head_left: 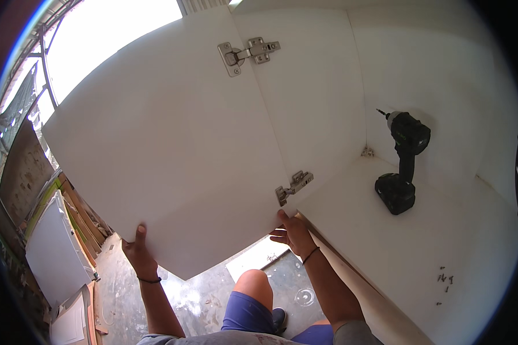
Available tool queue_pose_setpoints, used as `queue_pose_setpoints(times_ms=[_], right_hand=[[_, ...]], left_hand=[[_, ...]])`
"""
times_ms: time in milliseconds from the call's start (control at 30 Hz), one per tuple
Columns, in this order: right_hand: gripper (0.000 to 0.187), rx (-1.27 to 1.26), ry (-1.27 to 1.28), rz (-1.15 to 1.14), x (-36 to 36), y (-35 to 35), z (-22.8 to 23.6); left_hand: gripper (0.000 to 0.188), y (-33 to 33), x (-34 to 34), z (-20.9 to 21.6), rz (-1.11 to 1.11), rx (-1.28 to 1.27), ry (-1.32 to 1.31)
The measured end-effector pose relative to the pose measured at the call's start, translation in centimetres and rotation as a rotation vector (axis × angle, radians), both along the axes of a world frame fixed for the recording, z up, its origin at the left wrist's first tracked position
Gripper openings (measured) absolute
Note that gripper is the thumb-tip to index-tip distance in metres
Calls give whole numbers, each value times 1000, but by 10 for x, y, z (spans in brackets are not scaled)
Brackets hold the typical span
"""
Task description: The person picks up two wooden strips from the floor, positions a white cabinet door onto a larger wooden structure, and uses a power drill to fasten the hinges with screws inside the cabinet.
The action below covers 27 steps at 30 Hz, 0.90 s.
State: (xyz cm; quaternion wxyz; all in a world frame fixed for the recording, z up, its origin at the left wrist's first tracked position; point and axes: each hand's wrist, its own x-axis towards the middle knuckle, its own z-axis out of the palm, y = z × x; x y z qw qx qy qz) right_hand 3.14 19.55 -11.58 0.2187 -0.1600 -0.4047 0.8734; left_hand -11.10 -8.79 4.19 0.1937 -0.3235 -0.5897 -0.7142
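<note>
A white cabinet door [161, 138] stands swung out from a white cabinet [311, 75]. My left hand [138, 252] grips the door's lower edge near its outer corner, thumb on the inner face and fingers hidden behind. At the hinge-side lower corner, my right hand [293, 234] holds the door, thumb against the face and fingers partly showing under the edge. Just above that thumb is the lower metal hinge [293, 187], joining door and side panel. An upper hinge [247, 53] spans the same joint near the top.
Inside the cabinet, a black cordless drill [406, 161] stands on its battery with a bit fitted. Several small screws [445, 279] lie on the cabinet floor. Boards and panels [60, 247] lean at the left. Below is a grey concrete floor [184, 302].
</note>
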Motion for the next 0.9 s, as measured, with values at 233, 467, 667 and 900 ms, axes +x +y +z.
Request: queue_pose_setpoints(times_ms=[233, 467, 667, 900], right_hand=[[46, -8, 13, -16, -2, 2, -5], [45, -21, 18, 7, 0, 3, -5], [47, -21, 51, 25, -4, 2, -9], [55, -30, -59, -13, 1, 1, -6]], left_hand=[[47, 2, 4, 0, 35, -21, -2], [50, 3, 5, 0, 52, -42, -8], [43, 0, 5, 2, 30, 6, -19], [42, 3, 5, 0, 1, 40, -28]])
